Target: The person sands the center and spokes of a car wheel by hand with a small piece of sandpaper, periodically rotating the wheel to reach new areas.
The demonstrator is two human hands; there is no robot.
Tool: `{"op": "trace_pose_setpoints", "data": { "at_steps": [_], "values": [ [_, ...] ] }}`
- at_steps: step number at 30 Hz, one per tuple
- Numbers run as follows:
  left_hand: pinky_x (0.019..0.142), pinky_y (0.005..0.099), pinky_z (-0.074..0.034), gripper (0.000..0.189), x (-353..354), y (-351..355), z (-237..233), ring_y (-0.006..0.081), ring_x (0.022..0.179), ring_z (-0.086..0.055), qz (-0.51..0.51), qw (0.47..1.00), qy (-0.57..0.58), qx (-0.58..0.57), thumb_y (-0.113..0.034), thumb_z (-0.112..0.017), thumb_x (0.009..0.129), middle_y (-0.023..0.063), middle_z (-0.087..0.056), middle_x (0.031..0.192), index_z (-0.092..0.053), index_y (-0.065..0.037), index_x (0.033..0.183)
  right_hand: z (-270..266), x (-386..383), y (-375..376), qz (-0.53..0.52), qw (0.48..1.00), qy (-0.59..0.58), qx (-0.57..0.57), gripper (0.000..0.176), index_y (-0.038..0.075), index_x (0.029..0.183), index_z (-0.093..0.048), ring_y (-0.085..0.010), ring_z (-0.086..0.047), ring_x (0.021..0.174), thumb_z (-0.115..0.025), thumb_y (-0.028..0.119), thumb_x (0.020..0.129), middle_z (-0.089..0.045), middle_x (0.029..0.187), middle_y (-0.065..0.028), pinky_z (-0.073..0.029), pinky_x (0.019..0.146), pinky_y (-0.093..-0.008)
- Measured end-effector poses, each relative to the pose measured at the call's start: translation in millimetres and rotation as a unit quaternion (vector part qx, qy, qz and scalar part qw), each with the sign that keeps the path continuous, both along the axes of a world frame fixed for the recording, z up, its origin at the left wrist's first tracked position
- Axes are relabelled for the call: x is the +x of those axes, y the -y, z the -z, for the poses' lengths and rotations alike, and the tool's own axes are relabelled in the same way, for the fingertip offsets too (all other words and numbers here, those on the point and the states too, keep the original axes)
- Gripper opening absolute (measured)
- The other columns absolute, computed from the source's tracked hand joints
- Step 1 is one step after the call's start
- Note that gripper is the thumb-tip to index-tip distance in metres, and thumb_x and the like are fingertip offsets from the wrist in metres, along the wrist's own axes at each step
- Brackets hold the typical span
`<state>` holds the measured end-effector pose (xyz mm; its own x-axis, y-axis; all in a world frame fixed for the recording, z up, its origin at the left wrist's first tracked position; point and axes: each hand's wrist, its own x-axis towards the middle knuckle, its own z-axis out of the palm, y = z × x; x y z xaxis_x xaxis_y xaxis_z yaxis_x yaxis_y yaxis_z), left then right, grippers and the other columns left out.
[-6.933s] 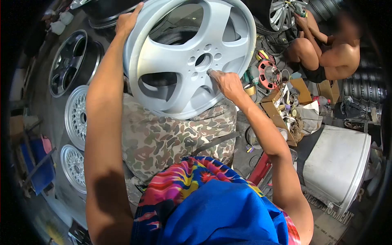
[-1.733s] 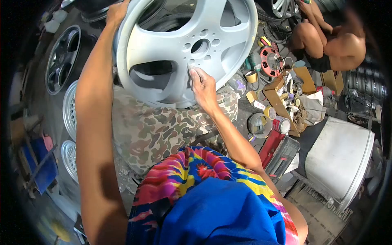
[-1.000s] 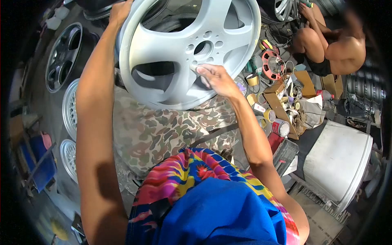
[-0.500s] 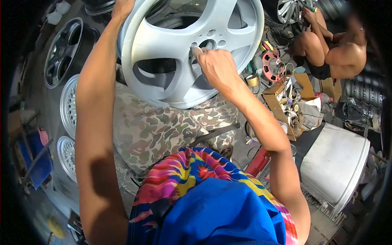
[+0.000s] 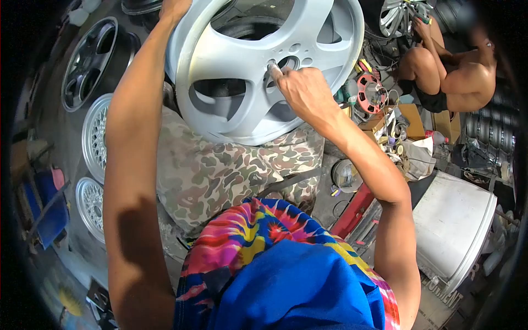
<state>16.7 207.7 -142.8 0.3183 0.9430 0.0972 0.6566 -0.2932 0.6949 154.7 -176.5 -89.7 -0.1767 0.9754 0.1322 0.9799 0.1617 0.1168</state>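
A grey-white alloy wheel rim (image 5: 253, 104) with broad spokes stands tilted in front of me, its lower edge against a camouflage cloth (image 5: 236, 176). My left hand (image 5: 175, 10) grips the rim's upper left edge; its fingers are mostly cut off by the top of the view. Close to the hub, my right hand (image 5: 309, 96) is closed, with a forefinger or thumb reaching to a bolt hole (image 5: 271, 62). The fingertip looks whitish. Whether a small piece of something is pinched there, I cannot make out.
More wheels stand at left, among them a dark rim (image 5: 91, 63) and a mesh rim (image 5: 96, 137). At right are a red reel (image 5: 370, 93), a cluttered cardboard box (image 5: 411, 118) and a white container (image 5: 454, 220). Another person (image 5: 467, 82) crouches at a chrome wheel (image 5: 393, 19).
My view has shifted a little, so the wheel sits slightly farther right. My right hand stays at the bolt hole, its reaching finger now more stretched out. The left hand keeps its hold.
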Motion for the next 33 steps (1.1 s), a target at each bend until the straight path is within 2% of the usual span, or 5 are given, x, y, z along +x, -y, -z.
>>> {"op": "trace_pose_setpoints", "data": {
  "at_steps": [7, 13, 17, 20, 33],
  "values": [
    [0.073, 0.0433, -0.047, 0.079, 0.0, 15.6, -8.9, 0.0244, 0.07, -0.063, 0.001, 0.999, 0.048, -0.001, -0.068, -0.057, 0.093, 0.0207, -0.068, 0.071, -0.072, 0.008, 0.077, 21.1, 3.5, -8.5, 0.059, 0.992, -0.106, -0.033, 0.017, 0.0, 0.106, -0.065, -0.0281, -0.066, 0.061, -0.058, 0.011, 0.095, -0.063, 0.07, -0.0132, -0.05, 0.055, -0.037],
    [0.069, 0.0444, -0.046, 0.079, 4.5, 8.2, -4.0, 0.0246, 0.066, -0.062, -0.004, 0.999, 0.049, 0.022, -0.069, -0.057, 0.093, 0.0198, -0.067, 0.067, -0.07, 0.007, 0.072, 3.8, 18.5, 37.0, 0.193, 0.521, -0.815, -0.163, 0.032, 0.004, 0.102, -0.072, -0.002, -0.035, 0.057, -0.058, 0.032, 0.108, -0.049, 0.066, 0.0085, -0.028, 0.051, -0.0212],
    [0.068, 0.0446, -0.046, 0.081, 5.4, -0.9, 0.0, 0.0245, 0.065, -0.061, 0.008, 0.999, 0.017, 0.026, -0.07, -0.057, 0.092, 0.0198, -0.067, 0.066, -0.068, 0.007, 0.07, 16.4, 40.4, 38.1, 0.222, 0.898, -0.374, 0.069, 0.025, 0.008, 0.117, -0.073, -0.016, -0.059, 0.058, -0.061, 0.025, 0.104, -0.06, 0.067, -0.0073, -0.044, 0.054, -0.0335],
    [0.068, 0.0445, -0.046, 0.083, 1.6, 8.4, -2.8, 0.0238, 0.063, -0.06, 0.003, 0.999, 0.031, 0.031, -0.072, -0.056, 0.092, 0.0197, -0.065, 0.064, -0.067, 0.007, 0.068, 26.2, 60.8, 15.3, 0.055, 0.978, -0.162, 0.116, 0.023, 0.011, 0.12, -0.071, -0.0305, -0.07, 0.07, -0.061, 0.019, 0.101, -0.067, 0.078, -0.0167, -0.05, 0.06, -0.0423],
    [0.066, 0.0431, -0.044, 0.079, 1.1, 11.0, -0.4, 0.0215, 0.061, -0.055, 0.007, 0.999, 0.038, 0.02, -0.07, -0.057, 0.093, 0.0152, -0.061, 0.061, -0.068, 0.005, 0.068, 57.6, -10.6, -7.2, 0.277, 0.734, -0.572, 0.241, 0.032, 0.0, 0.104, -0.071, -0.0086, -0.046, 0.054, -0.056, 0.028, 0.106, -0.047, 0.058, -0.0027, -0.037, 0.051, -0.0309]
  ]
}}
